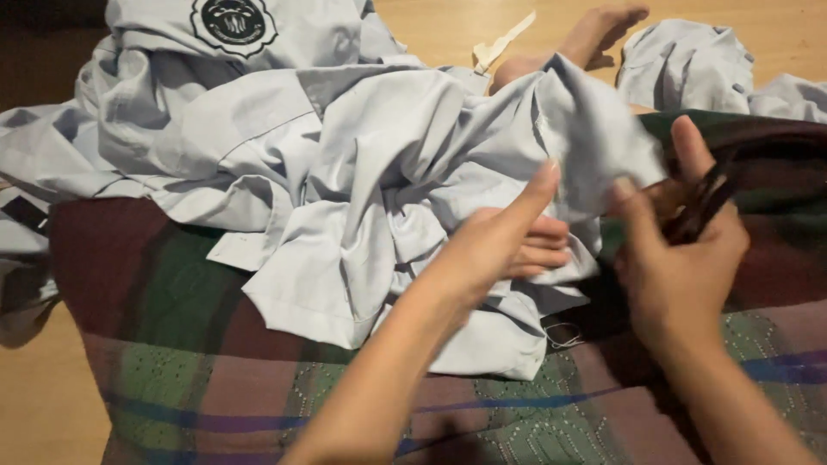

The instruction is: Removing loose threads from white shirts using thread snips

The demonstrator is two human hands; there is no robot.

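Low in the frame, a plaid cloth is lying spread out. At centre, the left hand is pinching a fold of the pale grey shirt — the right hand is gripping dark scissors against it. Further up, a bare foot is resting on the wooden floor.

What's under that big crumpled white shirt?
Under the pale shirt lies a plaid cloth of maroon, green and purple, draped over the person's lap. A bare foot pokes out beyond it. The legs themselves are covered, so they cannot be seen.
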